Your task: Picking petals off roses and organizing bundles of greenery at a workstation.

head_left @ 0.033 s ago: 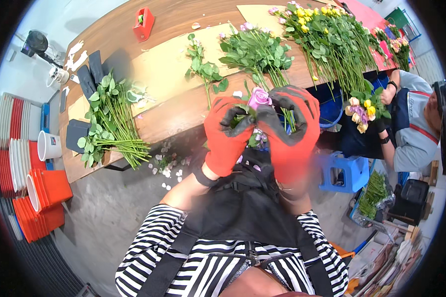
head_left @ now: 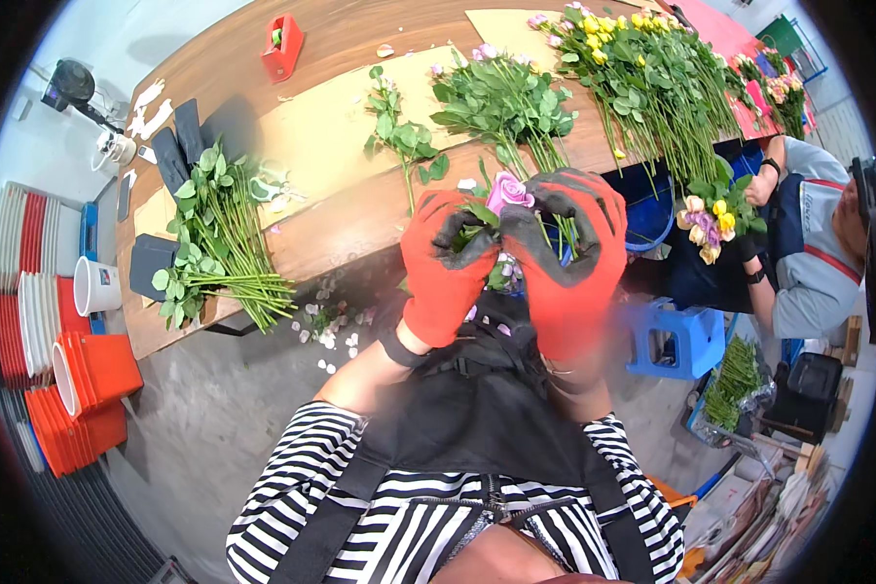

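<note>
A pink-lilac rose [head_left: 507, 193] is held upright over the table's front edge, between my two hands in red gloves with dark palms. My left hand [head_left: 448, 258] is closed just below the bloom, its fingers curled round the rose's green leaves and stem. From the other side, my right hand [head_left: 569, 258] bends round in a loop, its thumb and fingertips closed against the base of the bloom. The gloves hide most of the stem. Beyond my hands, a bunch of pink roses [head_left: 506, 97] lies on brown paper [head_left: 331, 127], beside a smaller leafy stem bundle [head_left: 395, 127].
Cut leafy stems [head_left: 229, 243] lie at the table's left end. A red tape dispenser [head_left: 282, 47] stands at the back. Yellow and pink roses [head_left: 642, 78] lie at right, near a co-worker [head_left: 813, 234] holding a bouquet [head_left: 712, 224]. A blue stool [head_left: 679, 341] stands below.
</note>
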The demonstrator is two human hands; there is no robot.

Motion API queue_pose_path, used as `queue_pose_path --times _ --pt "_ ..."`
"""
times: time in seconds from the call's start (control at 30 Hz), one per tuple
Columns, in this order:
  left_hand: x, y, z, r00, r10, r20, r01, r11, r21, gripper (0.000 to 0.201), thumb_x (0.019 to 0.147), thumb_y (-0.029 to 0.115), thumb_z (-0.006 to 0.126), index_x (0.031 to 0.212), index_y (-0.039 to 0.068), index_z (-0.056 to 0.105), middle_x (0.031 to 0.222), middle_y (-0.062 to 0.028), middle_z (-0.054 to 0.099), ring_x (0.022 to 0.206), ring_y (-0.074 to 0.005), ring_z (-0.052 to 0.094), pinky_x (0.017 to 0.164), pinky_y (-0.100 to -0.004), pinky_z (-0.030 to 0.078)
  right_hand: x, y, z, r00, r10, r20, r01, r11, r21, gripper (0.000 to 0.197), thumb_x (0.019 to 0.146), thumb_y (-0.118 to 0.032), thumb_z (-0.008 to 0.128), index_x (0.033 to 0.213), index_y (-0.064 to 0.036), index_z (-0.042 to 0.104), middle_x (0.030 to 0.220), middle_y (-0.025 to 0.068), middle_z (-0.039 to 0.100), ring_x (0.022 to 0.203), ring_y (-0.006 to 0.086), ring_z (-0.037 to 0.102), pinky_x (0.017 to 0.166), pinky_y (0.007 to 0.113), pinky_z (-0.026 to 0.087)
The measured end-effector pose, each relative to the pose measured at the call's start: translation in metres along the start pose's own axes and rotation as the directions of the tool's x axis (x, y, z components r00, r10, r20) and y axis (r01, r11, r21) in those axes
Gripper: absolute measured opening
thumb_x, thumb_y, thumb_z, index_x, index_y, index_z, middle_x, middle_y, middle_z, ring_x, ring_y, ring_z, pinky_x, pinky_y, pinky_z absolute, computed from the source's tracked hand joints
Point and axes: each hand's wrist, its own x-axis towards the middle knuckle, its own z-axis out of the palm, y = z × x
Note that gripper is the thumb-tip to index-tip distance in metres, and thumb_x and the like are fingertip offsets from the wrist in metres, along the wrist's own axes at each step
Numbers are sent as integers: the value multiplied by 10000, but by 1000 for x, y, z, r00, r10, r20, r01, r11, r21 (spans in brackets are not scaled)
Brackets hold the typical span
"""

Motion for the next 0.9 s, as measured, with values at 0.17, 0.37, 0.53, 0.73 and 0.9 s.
queue_pose_path --times 0.17,0.37,0.53,0.73,0.9 --pt "-1 -3 -4 1000 -5 -14 5 1000 4 244 649 -6 712 881 -2 635 884 -122 632 818 -250 601 741 -328 478 -7 6 7 996 -87 -14 87 996 8 341 669 -32 771 991 -46 661 1091 88 622 1073 313 547 953 421 411" --pt "3 1 -5 917 -376 136 399 832 -385 184 752 -5 644 932 -11 604 791 -21 625 767 -99 584 707 -257 457 -13 34 7 978 191 81 -164 471 867 159 911 -33 564 1067 -5 559 1154 157 595 1072 247 584 949 364 448" --pt "12 -9 -11 915 -392 95 380 760 -527 221 812 42 600 1016 -28 646 894 -51 687 792 -103 613 729 -230 468 -20 67 -4 946 226 231 -323 639 698 503 850 -203 635 1286 -2 487 1317 157 525 1172 257 545 1019 397 413" --pt "54 -42 -38 964 -157 -217 84 947 -310 281 846 8 573 1124 -27 586 1014 -135 637 929 -231 613 824 -317 487 -75 101 19 736 203 646 -266 964 0 1025 652 -221 843 1481 -11 277 1460 178 397 1344 274 395 1112 373 304" --pt "87 -50 -78 967 213 -141 -107 840 531 258 847 71 608 1092 -12 603 1014 -180 633 912 -297 626 774 -345 514 -101 121 14 560 367 743 -777 543 318 667 736 -9 722 1360 -42 490 1217 77 601 1043 141 578 879 280 472"
